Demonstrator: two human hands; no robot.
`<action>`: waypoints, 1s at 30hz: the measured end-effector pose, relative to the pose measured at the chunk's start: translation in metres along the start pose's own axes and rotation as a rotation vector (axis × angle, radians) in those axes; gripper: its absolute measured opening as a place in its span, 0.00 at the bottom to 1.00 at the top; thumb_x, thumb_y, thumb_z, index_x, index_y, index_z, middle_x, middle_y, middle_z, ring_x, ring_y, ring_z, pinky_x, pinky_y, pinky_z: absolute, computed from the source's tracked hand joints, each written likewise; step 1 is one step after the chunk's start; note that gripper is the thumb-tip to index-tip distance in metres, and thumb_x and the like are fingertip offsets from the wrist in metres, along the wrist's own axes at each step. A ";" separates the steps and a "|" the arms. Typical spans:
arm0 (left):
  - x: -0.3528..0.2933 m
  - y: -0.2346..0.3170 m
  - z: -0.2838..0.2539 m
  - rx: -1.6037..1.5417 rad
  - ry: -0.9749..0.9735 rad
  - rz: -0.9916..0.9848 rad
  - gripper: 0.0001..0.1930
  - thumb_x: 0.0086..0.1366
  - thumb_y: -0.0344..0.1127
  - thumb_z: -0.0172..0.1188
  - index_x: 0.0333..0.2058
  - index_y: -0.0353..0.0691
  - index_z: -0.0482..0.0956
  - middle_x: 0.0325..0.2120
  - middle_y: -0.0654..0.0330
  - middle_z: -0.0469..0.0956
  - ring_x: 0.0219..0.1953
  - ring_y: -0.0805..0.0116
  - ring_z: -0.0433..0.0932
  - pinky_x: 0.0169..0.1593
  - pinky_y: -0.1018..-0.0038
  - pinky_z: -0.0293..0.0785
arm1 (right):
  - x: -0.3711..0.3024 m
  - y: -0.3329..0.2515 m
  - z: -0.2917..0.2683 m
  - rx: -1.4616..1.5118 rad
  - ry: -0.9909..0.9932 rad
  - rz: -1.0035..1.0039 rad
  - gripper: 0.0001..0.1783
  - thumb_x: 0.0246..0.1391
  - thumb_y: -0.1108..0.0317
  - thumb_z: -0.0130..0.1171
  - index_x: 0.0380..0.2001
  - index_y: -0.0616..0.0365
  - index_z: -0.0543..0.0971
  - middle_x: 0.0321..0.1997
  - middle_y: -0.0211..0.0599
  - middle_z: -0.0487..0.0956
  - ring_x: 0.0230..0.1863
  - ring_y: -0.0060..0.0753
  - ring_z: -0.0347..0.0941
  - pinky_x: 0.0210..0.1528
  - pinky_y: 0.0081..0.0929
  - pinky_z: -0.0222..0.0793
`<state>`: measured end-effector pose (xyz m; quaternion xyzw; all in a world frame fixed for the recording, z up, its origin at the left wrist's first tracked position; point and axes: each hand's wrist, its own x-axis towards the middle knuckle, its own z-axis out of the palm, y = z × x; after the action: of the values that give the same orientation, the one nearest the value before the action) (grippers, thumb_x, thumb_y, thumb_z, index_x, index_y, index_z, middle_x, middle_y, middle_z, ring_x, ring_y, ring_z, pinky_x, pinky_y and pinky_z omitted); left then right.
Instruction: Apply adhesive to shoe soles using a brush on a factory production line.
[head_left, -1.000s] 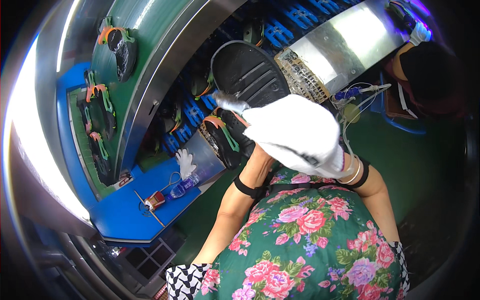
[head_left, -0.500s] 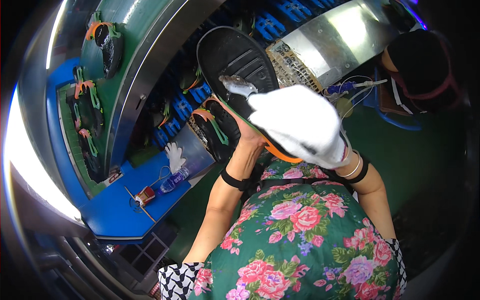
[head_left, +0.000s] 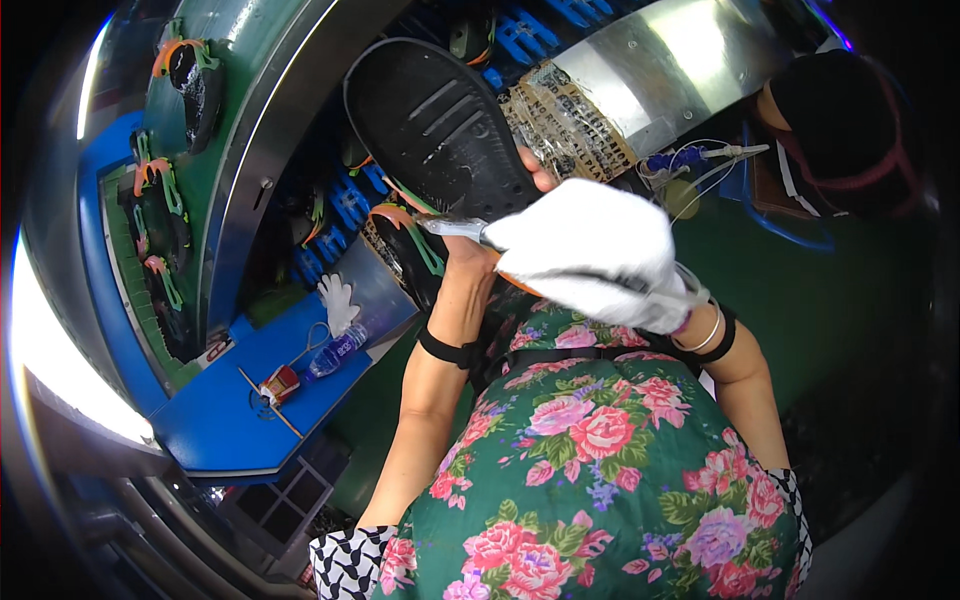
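From my remote seat I watch the head view, where the gloved right hand (head_left: pixel 590 255) has drawn the brush (head_left: pixel 452 226) away from the middle of the black sole (head_left: pixel 425 120). Half a second ago its bristles lay across that middle; now they sit by the lower left edge, just beside the left wrist. I cannot tell whether they press on the rim or hover above it. To me, that puts the work on the margin at this instant, leaving the broad ridged area uncovered to my eye, with a few pale streaks on it.

The sandal has also swung a little leftward. The bare left hand (head_left: pixel 472 262) holds it from beneath, and its fingertips (head_left: pixel 540 178) now show past the right edge, where I could not see them before. I judge the hold firm, though the palm is hidden. The right hand is closed round the brush handle inside its white glove; the exact finger placing is covered by cloth.

The held sandal is in front of the body, ridged face toward me, a bit of orange strap (head_left: pixel 518 284) showing below the glove. Another sandal (head_left: pixel 405 240), with orange and green straps, lies just left of the wrist.
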<state>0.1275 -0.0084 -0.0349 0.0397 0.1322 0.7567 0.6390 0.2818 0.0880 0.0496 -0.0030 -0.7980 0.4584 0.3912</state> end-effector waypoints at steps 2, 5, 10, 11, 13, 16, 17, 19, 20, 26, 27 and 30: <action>0.001 0.003 -0.002 0.092 -0.151 0.031 0.66 0.46 0.95 0.37 0.55 0.30 0.71 0.46 0.48 0.78 0.48 0.52 0.80 0.50 0.57 0.82 | -0.004 0.003 -0.003 -0.003 0.032 0.056 0.17 0.51 0.73 0.71 0.46 0.54 0.87 0.46 0.37 0.87 0.43 0.41 0.84 0.47 0.36 0.80; 0.004 0.009 0.008 0.116 -0.103 -0.048 0.52 0.47 0.77 0.70 0.53 0.33 0.69 0.42 0.52 0.76 0.51 0.59 0.74 0.56 0.63 0.78 | -0.010 -0.002 0.001 -0.123 -0.041 -0.038 0.16 0.47 0.76 0.73 0.43 0.56 0.88 0.46 0.40 0.87 0.46 0.40 0.84 0.46 0.32 0.79; 0.001 0.008 0.011 0.042 -0.100 0.051 0.45 0.56 0.72 0.67 0.51 0.31 0.72 0.42 0.49 0.78 0.50 0.58 0.73 0.54 0.64 0.78 | -0.010 -0.006 -0.003 0.024 0.001 0.055 0.16 0.46 0.77 0.73 0.41 0.57 0.88 0.45 0.41 0.87 0.42 0.41 0.84 0.44 0.33 0.80; 0.001 0.008 0.009 0.043 -0.097 0.052 0.45 0.56 0.72 0.67 0.51 0.31 0.72 0.42 0.49 0.78 0.50 0.58 0.73 0.54 0.64 0.78 | -0.012 -0.004 -0.005 0.067 0.020 0.117 0.16 0.46 0.77 0.73 0.41 0.57 0.88 0.44 0.40 0.87 0.41 0.41 0.84 0.43 0.33 0.80; 0.003 0.011 0.005 0.097 -0.117 0.079 0.46 0.56 0.74 0.65 0.51 0.32 0.73 0.42 0.49 0.78 0.50 0.59 0.74 0.53 0.65 0.78 | -0.015 -0.007 -0.004 0.029 0.024 0.134 0.16 0.45 0.78 0.73 0.40 0.56 0.88 0.44 0.40 0.87 0.41 0.41 0.85 0.43 0.33 0.79; 0.002 0.011 0.007 0.152 -0.030 0.136 0.46 0.56 0.75 0.64 0.51 0.32 0.73 0.40 0.49 0.78 0.48 0.59 0.74 0.53 0.64 0.79 | -0.020 -0.011 0.009 0.006 0.023 0.042 0.12 0.49 0.75 0.73 0.40 0.57 0.88 0.42 0.38 0.88 0.41 0.39 0.83 0.42 0.32 0.79; 0.002 0.011 0.008 0.175 -0.027 0.169 0.46 0.56 0.75 0.64 0.51 0.32 0.73 0.40 0.48 0.78 0.48 0.58 0.74 0.53 0.64 0.79 | -0.019 -0.011 0.006 0.007 0.024 0.043 0.12 0.49 0.75 0.73 0.40 0.57 0.88 0.42 0.38 0.88 0.41 0.39 0.83 0.42 0.32 0.79; 0.001 0.013 -0.006 0.145 -0.026 0.174 0.56 0.48 0.84 0.56 0.54 0.32 0.72 0.43 0.48 0.77 0.48 0.54 0.76 0.52 0.59 0.78 | -0.015 -0.010 -0.003 0.101 0.009 0.129 0.15 0.44 0.78 0.74 0.38 0.57 0.87 0.42 0.40 0.88 0.41 0.39 0.85 0.42 0.32 0.80; 0.000 0.016 -0.013 0.113 -0.027 0.179 0.66 0.40 0.93 0.48 0.57 0.32 0.71 0.46 0.48 0.76 0.48 0.49 0.77 0.51 0.54 0.77 | -0.018 -0.007 -0.003 0.136 0.052 0.183 0.14 0.44 0.78 0.75 0.38 0.57 0.87 0.41 0.41 0.88 0.40 0.40 0.85 0.42 0.32 0.80; 0.005 0.018 0.008 0.210 -0.048 0.192 0.46 0.59 0.75 0.61 0.52 0.31 0.73 0.41 0.46 0.78 0.51 0.55 0.75 0.53 0.61 0.81 | -0.025 -0.007 0.001 -0.037 0.014 0.037 0.15 0.48 0.76 0.73 0.41 0.56 0.88 0.42 0.38 0.87 0.39 0.38 0.84 0.43 0.32 0.79; 0.006 0.018 0.009 0.221 -0.066 0.202 0.46 0.59 0.75 0.60 0.52 0.31 0.74 0.41 0.46 0.78 0.50 0.55 0.75 0.53 0.61 0.81 | -0.024 -0.007 -0.001 -0.036 0.015 0.038 0.15 0.48 0.76 0.73 0.41 0.56 0.88 0.42 0.38 0.87 0.39 0.38 0.84 0.43 0.32 0.79; 0.008 0.019 0.011 0.145 -0.103 0.214 0.47 0.59 0.76 0.59 0.54 0.31 0.72 0.42 0.46 0.78 0.51 0.54 0.75 0.54 0.60 0.80 | -0.019 -0.009 -0.009 0.143 0.015 0.229 0.13 0.43 0.78 0.74 0.35 0.56 0.88 0.41 0.41 0.88 0.39 0.39 0.84 0.41 0.31 0.79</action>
<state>0.1105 -0.0015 -0.0205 0.1386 0.1484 0.8060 0.5560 0.3038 0.0822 0.0469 -0.0694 -0.7548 0.5558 0.3414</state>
